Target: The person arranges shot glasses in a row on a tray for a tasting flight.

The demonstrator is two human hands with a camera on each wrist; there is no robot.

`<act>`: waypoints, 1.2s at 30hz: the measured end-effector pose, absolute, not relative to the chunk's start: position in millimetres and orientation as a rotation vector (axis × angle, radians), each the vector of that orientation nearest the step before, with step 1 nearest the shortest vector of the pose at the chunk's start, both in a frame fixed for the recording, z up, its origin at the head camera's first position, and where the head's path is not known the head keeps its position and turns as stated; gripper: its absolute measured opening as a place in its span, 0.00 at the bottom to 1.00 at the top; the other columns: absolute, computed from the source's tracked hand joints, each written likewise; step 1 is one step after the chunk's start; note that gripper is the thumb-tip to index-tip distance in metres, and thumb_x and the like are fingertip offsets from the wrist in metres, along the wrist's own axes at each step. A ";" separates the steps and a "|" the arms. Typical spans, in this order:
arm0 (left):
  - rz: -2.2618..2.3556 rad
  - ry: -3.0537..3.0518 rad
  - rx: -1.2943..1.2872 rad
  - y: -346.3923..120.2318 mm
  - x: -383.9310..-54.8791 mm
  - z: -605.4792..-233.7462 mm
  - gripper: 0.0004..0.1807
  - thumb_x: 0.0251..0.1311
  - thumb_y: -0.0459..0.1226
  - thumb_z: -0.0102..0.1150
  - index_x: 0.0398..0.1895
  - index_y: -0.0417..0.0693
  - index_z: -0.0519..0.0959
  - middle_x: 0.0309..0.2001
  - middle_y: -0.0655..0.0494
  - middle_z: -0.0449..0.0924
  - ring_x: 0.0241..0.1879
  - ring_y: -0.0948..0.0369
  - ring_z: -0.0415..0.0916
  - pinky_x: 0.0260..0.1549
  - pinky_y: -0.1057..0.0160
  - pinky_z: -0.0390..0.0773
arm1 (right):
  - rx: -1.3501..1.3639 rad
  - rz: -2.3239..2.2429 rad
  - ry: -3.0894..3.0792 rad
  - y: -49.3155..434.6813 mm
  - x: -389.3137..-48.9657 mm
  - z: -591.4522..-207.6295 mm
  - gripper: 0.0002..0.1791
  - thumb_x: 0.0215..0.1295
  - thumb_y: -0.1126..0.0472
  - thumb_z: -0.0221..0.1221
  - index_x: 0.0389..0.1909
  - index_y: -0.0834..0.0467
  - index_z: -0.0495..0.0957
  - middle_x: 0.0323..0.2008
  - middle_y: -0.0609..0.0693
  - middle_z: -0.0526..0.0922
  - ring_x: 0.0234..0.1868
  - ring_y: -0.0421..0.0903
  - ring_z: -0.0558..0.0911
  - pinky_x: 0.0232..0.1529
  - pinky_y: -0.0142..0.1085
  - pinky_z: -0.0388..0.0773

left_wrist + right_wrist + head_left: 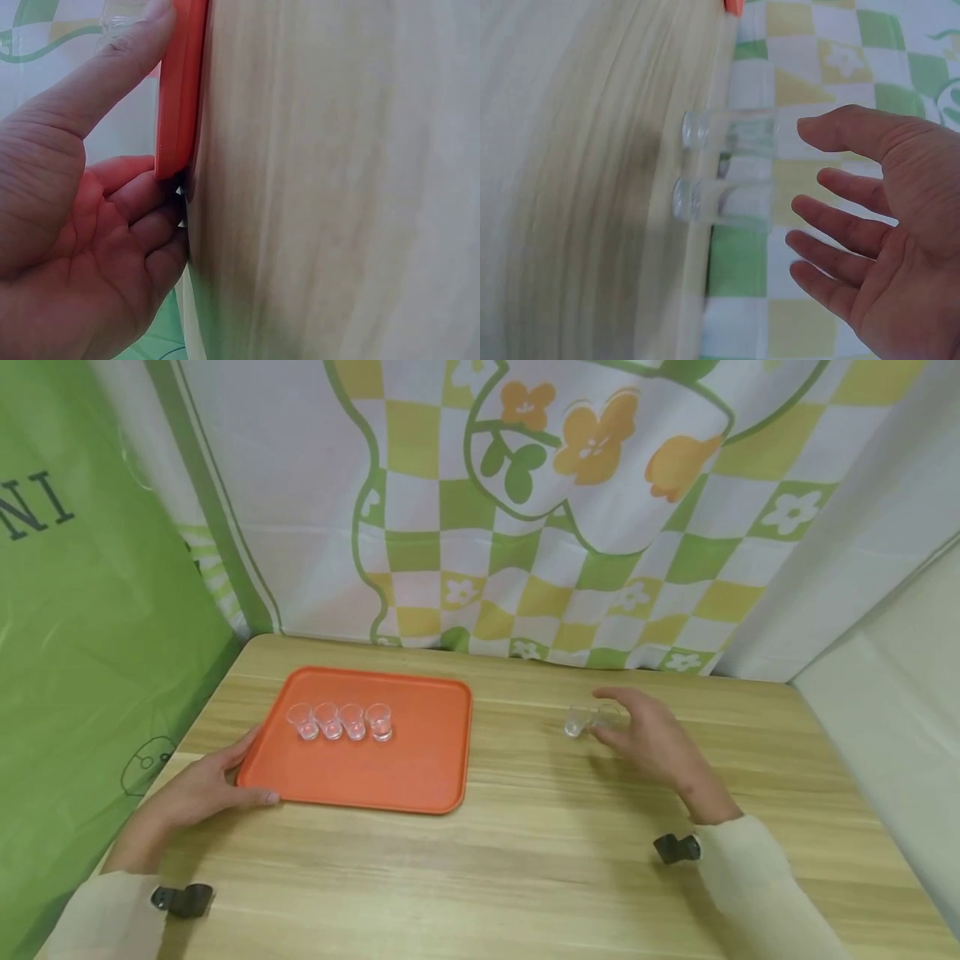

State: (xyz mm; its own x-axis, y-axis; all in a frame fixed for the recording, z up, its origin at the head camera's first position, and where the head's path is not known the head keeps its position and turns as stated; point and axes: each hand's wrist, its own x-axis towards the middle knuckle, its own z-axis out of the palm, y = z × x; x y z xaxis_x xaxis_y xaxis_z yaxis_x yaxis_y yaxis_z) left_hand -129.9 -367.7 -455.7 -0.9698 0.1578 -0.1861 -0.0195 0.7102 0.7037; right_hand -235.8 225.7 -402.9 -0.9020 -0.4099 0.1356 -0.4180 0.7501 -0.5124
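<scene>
An orange tray [423, 760] lies on the wooden table, with a row of several small clear shot glasses [328, 720] on its left part. My left hand [202, 789] grips the tray's near left corner, thumb along the rim and fingers at its outer edge. To the right, two more clear shot glasses stand side by side, one on the left [576, 722] and one on the right [608, 717]. My right hand [648, 735] reaches around the right one with thumb and fingers spread. In the right wrist view its fingertips [802, 206] stay short of both glasses.
Bare wooden tabletop [525, 852] lies between the tray and the two glasses. Behind the table hangs a checkered, flowered curtain [525, 593]. A green sheet [97, 635] borders the left side, and a pale wall [900, 710] the right.
</scene>
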 end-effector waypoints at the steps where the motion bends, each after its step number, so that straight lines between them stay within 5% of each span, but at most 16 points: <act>1: 1.106 2.687 0.111 -367.9 -129.8 -455.9 0.63 0.58 0.49 0.75 0.84 0.47 0.41 0.74 0.22 0.54 0.70 0.27 0.55 0.61 0.24 0.58 | 0.676 0.877 -2.937 228.2 -237.0 -404.1 0.32 0.68 0.61 0.68 0.69 0.66 0.72 0.66 0.67 0.74 0.68 0.67 0.70 0.65 0.63 0.67; 15: 1.125 2.683 0.110 -368.7 -131.2 -456.4 0.62 0.58 0.49 0.76 0.85 0.49 0.41 0.75 0.24 0.53 0.71 0.27 0.52 0.62 0.24 0.56 | 0.538 1.047 -2.991 246.5 -243.5 -421.0 0.35 0.70 0.63 0.66 0.72 0.71 0.64 0.61 0.72 0.76 0.58 0.68 0.80 0.57 0.59 0.77; 36: 1.121 2.678 0.093 -367.1 -128.9 -454.0 0.63 0.57 0.51 0.76 0.84 0.46 0.41 0.75 0.24 0.53 0.72 0.28 0.51 0.62 0.24 0.55 | 0.557 1.010 -2.944 248.0 -247.5 -436.1 0.27 0.73 0.59 0.64 0.65 0.71 0.73 0.54 0.67 0.83 0.50 0.63 0.86 0.50 0.56 0.82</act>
State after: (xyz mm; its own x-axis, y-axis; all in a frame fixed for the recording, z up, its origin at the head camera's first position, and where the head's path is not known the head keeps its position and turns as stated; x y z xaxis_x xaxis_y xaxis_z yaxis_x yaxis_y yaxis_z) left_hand -128.9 -367.1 -454.0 -0.9700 0.1489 -0.1922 -0.0324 0.7041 0.7094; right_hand -247.5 248.0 -436.1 -0.9378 -0.3344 0.0936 -0.3214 0.7338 -0.5985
